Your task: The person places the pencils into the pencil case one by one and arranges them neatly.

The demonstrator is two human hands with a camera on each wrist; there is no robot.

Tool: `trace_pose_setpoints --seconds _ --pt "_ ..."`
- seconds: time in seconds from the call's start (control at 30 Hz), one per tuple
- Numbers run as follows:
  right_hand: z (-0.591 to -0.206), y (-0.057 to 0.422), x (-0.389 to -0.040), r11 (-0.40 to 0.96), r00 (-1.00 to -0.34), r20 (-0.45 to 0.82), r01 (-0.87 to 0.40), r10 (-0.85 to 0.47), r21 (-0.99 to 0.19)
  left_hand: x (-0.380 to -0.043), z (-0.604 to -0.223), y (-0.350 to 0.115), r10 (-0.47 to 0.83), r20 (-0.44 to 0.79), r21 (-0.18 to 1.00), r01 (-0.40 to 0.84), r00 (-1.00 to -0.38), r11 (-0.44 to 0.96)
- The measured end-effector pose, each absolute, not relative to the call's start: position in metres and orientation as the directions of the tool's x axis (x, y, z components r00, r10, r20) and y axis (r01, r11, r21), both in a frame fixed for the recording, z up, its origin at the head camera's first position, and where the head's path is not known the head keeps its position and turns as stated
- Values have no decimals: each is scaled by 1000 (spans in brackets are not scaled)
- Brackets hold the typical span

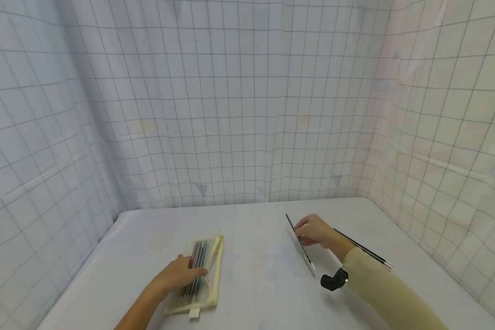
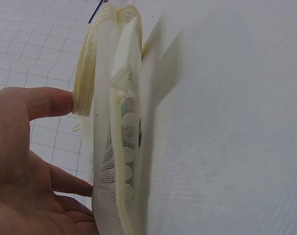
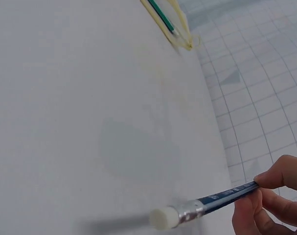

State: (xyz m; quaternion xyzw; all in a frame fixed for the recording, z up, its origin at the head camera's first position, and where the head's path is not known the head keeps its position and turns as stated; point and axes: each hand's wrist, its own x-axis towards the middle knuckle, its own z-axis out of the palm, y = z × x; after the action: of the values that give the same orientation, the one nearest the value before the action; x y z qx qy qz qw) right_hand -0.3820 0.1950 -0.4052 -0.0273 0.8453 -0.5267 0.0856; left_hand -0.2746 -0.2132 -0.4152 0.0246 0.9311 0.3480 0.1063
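A cream mesh zip pouch [image 1: 217, 270] with several pencils inside lies on the table at the left. My left hand [image 1: 179, 273] rests on it, thumb stretched across the top toward the zipper. In the left wrist view the thumb meets the pale zipper edge [image 2: 83, 81], and the other fingers touch the pouch's face. Farther right, my right hand [image 1: 316, 230] pinches a dark pencil [image 1: 305, 251] between thumb and fingertips, holding it slantwise over the table. Its white eraser [image 3: 164, 218] in a silver ferrule points toward the right wrist camera.
Dark pencils [image 1: 363, 247] lie on the table to the right, beside my right forearm. White cloth covers the table [image 1: 255, 256]. Grid-patterned curtains [image 1: 239, 101] stand behind it and on both sides. A black wrist camera [image 1: 334, 280] sits at the right sleeve's cuff.
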Motion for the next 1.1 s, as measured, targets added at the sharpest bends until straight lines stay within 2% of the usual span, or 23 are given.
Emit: trace_pose_setpoints --seconds 0.4,0.67,1.1 --pt "-411 146 -378 330 -977 -166 114 -134 -937 -273 -418 -212 130 -181 642 -17 -975 766" --pt "-418 106 -371 299 -962 -166 97 -215 -949 -272 -411 -213 123 -191 632 -26 -974 774" --pt "-424 47 -348 255 -946 -189 121 -264 -959 -272 -411 -210 111 -190 630 -35 -975 775"
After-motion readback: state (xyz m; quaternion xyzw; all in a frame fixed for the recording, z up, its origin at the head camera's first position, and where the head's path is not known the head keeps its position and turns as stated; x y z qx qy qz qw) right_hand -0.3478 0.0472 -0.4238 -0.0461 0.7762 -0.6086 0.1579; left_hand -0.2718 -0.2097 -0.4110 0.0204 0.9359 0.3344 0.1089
